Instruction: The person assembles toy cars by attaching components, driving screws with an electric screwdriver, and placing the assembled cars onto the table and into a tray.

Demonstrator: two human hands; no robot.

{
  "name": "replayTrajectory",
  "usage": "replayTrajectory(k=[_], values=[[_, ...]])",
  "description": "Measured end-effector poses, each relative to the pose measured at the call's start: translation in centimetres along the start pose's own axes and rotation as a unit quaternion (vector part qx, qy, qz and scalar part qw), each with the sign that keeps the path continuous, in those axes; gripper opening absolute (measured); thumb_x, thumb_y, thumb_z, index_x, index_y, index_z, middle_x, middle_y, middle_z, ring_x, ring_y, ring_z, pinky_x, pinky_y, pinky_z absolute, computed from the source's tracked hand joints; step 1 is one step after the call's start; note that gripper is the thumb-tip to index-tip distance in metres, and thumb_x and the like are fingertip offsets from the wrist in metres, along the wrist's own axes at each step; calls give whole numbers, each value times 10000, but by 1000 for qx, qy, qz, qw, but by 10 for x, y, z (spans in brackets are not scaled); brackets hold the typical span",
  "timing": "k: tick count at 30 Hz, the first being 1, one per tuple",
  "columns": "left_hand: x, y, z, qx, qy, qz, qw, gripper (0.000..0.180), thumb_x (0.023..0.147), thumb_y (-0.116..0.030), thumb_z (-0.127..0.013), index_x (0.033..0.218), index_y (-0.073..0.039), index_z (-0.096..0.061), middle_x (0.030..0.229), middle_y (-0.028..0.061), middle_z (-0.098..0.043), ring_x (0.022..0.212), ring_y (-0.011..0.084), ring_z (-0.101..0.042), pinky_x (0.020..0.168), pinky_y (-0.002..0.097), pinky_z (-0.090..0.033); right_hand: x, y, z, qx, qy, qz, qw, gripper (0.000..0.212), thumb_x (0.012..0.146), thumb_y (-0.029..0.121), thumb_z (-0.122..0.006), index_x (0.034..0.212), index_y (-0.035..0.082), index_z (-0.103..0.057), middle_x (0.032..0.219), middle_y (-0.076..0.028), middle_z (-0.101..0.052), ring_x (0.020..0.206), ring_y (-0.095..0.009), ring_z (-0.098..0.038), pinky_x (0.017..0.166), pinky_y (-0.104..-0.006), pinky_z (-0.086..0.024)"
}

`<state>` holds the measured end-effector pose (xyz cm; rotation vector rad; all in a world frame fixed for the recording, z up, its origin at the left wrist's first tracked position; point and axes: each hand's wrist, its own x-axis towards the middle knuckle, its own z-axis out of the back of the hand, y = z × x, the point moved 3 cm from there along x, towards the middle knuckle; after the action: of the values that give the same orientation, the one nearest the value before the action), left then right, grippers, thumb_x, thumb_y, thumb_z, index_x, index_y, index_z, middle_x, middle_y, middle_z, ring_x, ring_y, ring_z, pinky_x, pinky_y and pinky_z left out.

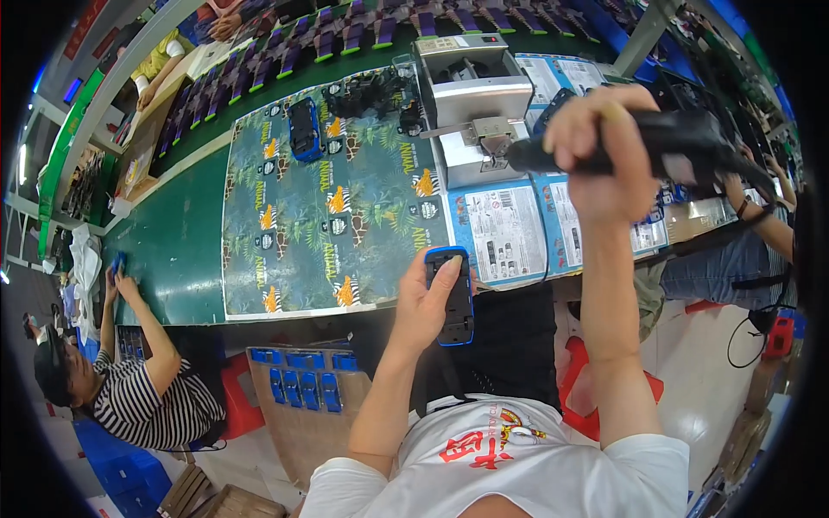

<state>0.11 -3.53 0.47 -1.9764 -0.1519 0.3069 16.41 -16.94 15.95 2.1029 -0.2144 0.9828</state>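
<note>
My left hand [420, 304] grips a blue toy car body [458, 321] at the table's front edge. Its black underside faces up, and my thumb lies across its upper part. My right hand [604, 151] is wrapped round a black electric screwdriver [691, 138], raised over the right of the table and slightly blurred. The screwdriver's front end points left, close to the front of a silver screw feeder [479, 93]; whether they touch, I cannot tell. A second blue car body [305, 129] lies black side up on the patterned sheet [371, 233].
Black small parts [367, 97] are heaped left of the feeder. Printed cards [501, 231] cover the table's right side. Beyond runs a green conveyor with purple pieces [354, 34]. A carton [302, 414] with blue cars stands below left. Co-workers sit left [160, 393] and right [717, 255].
</note>
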Motion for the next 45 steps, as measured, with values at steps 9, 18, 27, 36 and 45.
replayTrajectory(k=[9, 18, 27, 36, 45], values=[[1, 2, -2, 46, -20, -6, 999, 224, 985, -209, -609, 1094, -15, -587, 889, 97, -690, 729, 134, -655, 656, 283, -552, 17, -35, -20, -161, -8, 9, 987, 175, 818, 90, -786, 725, 22, -653, 562, 25, -588, 436, -37, -523, 425, -186, -400], [0, 2, -7, 33, -57, -13, 998, 192, 966, -177, -629, 1067, -13, -623, 940, 103, -715, 744, 126, -677, 647, 260, -562, 13, -32, -20, -131, -20, -163, 978, 228, 835, 196, -764, 740, 32, -638, 543, 15, -538, 417, -70, -497, 418, -227, -387], [1, -2, -8, 10, -42, -10, 999, 192, 944, -115, -658, 1092, 4, -624, 889, 35, -686, 763, 67, -623, 664, 227, -510, -51, 22, -28, 79, 55, -80, 992, 299, 954, 340, -521, 976, 45, -482, 665, -44, -492, 487, -133, -457, 525, -303, -420], [2, 4, -8, 3, -50, -38, 998, 203, 927, -67, -673, 1108, 15, -628, 918, 29, -683, 785, 59, -613, 680, 226, -511, -72, 9, -36, 47, 47, -97, 993, 255, 928, 281, -582, 958, 43, -496, 677, -55, -529, 516, -144, -518, 568, -318, -479], [3, -1, -9, 28, -51, -65, 996, 204, 915, -35, -671, 1105, 31, -634, 925, 28, -676, 800, 62, -601, 703, 225, -505, -70, 1, -43, 1, 103, -155, 983, 278, 808, 163, -743, 881, 47, -501, 642, -47, -533, 520, -147, -512, 542, -302, -470]])
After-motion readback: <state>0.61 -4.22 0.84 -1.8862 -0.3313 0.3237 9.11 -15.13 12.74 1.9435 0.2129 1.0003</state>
